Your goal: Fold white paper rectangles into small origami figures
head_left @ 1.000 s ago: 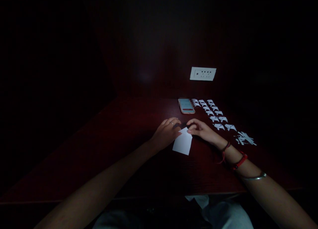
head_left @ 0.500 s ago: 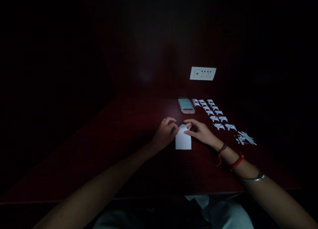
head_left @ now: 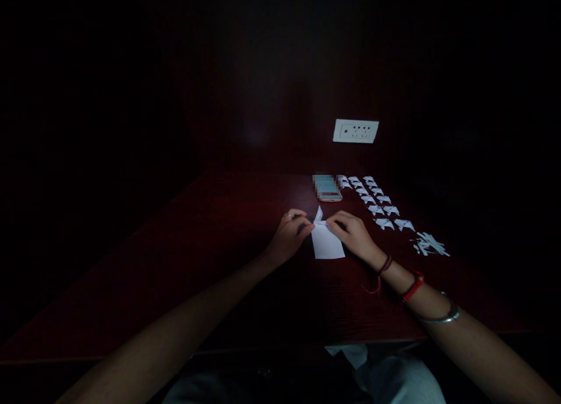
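A small white sheet of paper [head_left: 326, 245] lies on the dark red table [head_left: 228, 258] between my hands. Its far corner stands up as a small flap. My left hand [head_left: 289, 235] rests curled at the sheet's left edge, fingertips pinched on the top of the paper. My right hand [head_left: 354, 233] is curled over the sheet's right edge, fingers pressed on the upper part of the paper. The scene is very dark.
A phone [head_left: 326, 187] with a lit screen lies beyond the paper. To its right run two rows of several small folded white paper pieces [head_left: 377, 202], ending in a heap of paper scraps [head_left: 429, 244]. A white wall socket [head_left: 355, 131] sits on the back wall.
The sheet has turned from tilted to nearly straight and moved a little farther away. Its top corner now stands up. Both hands shifted slightly away with it.
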